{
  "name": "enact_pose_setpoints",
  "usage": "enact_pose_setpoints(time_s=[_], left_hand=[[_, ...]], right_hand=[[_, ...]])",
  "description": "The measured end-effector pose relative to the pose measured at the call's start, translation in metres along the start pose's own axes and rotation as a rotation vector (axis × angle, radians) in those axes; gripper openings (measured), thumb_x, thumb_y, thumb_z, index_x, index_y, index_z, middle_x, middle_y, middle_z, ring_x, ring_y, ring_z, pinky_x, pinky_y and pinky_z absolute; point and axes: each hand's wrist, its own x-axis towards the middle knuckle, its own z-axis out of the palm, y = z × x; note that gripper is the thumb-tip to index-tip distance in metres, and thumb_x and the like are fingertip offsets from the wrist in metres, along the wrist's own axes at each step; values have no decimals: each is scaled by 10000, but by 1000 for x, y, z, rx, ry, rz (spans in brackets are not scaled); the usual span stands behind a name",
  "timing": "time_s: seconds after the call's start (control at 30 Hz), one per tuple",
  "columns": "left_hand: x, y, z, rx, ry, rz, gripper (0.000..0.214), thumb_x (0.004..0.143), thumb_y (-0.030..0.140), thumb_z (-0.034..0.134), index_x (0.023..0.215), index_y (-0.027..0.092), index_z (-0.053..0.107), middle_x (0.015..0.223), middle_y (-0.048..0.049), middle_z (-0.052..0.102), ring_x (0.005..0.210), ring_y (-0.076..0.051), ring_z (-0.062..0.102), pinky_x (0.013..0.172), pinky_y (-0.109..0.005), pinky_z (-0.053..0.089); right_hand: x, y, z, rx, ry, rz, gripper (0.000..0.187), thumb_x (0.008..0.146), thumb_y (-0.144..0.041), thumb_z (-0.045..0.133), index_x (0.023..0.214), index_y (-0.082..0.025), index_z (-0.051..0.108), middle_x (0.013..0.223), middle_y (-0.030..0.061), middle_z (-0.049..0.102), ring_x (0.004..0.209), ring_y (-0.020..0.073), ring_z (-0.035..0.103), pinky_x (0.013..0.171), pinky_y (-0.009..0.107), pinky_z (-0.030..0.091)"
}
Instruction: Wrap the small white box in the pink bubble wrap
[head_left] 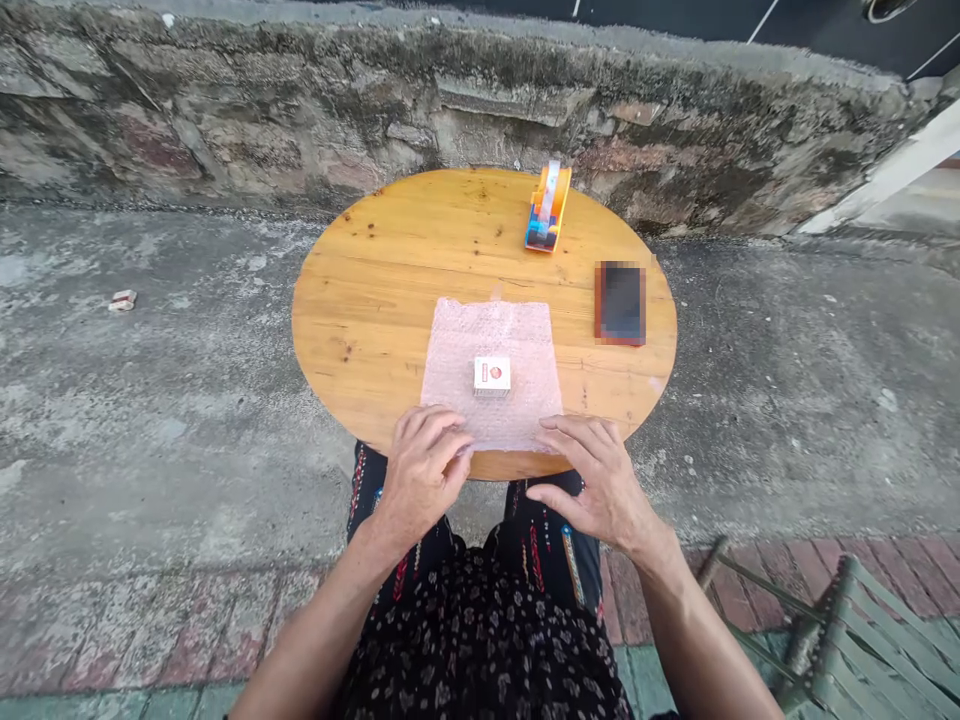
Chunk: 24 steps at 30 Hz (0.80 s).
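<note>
A pinkish sheet of bubble wrap [517, 410] lies flat near the front edge of the round table. On its middle rests a small white box [492, 375] with a red print on top. My left hand [427, 460] is at the sheet's near left corner, thumb and fingers closed together at its edge. At the near right corner, the fingertips of my right hand [596, 475] touch the sheet. That hand's fingers are stretched out and its thumb stands well apart from them.
An orange and blue tape dispenser [549, 208] stands at the back of the wooden table [360, 330]. A dark, pixelated flat object [621, 303] lies at the right. Behind runs a low stone wall [300, 120]. A green chair [847, 630] is at the lower right.
</note>
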Motion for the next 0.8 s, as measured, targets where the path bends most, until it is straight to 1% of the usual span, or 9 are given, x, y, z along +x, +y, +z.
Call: enact_pose_setpoints(time_s=[0.03,0.07,0.17,0.2,0.27,0.4,0.63,0.8], left_hand=[[0,0,0,-4,2,-2,129,856,99,587,893,214,635,1040,-60,671,1057,-236,591,955,-470,467],[0,0,0,-6,5,-2,123,856,100,590,886,212,633,1036,-59,672,1059,-235,592,956,-468,466],[7,-1,-3,-8,9,5,112,861,111,591,863,215,632,1028,-54,672,1064,-232,596,950,-458,468],[11,-1,-5,-8,11,7,106,864,120,591,858,217,633,1029,-52,672,1066,-231,598,948,-455,470],[21,-4,-9,-9,16,5,90,871,144,592,845,218,636,1027,-50,674,1051,-230,606,932,-447,475],[44,-11,-14,-14,12,-8,84,882,192,588,826,217,646,992,-40,684,987,-222,622,891,-432,475],[73,-28,-7,-19,4,-83,67,852,214,605,807,213,655,946,-28,707,927,-218,640,877,-415,465],[87,-35,-5,-68,-86,-145,73,840,229,602,796,210,656,895,-21,706,890,-208,643,860,-394,478]], right_hand=[[1,0,2,-35,4,1,469,837,-460,695,1228,-226,586,1254,116,647,1128,310,577,924,490,433],[2,0,5,-63,16,6,416,855,-413,683,1214,-220,597,1253,117,649,1121,307,580,918,485,435],[10,2,9,-92,78,34,141,908,-239,599,1033,-227,665,1209,93,674,1049,272,607,870,449,448],[14,3,9,-83,100,43,109,916,-210,578,966,-231,672,1189,84,682,1019,260,615,854,439,448],[24,4,6,-51,137,60,118,924,-197,562,889,-233,669,1161,72,692,981,243,623,838,426,447],[44,12,-1,38,187,81,83,914,-221,587,877,-229,661,1145,70,695,1004,236,639,876,430,446],[78,34,2,153,213,125,54,894,-239,616,854,-213,639,1116,74,700,1031,240,658,930,451,451],[90,43,7,216,197,173,61,887,-253,611,849,-213,637,1095,73,703,1004,236,666,911,448,491]])
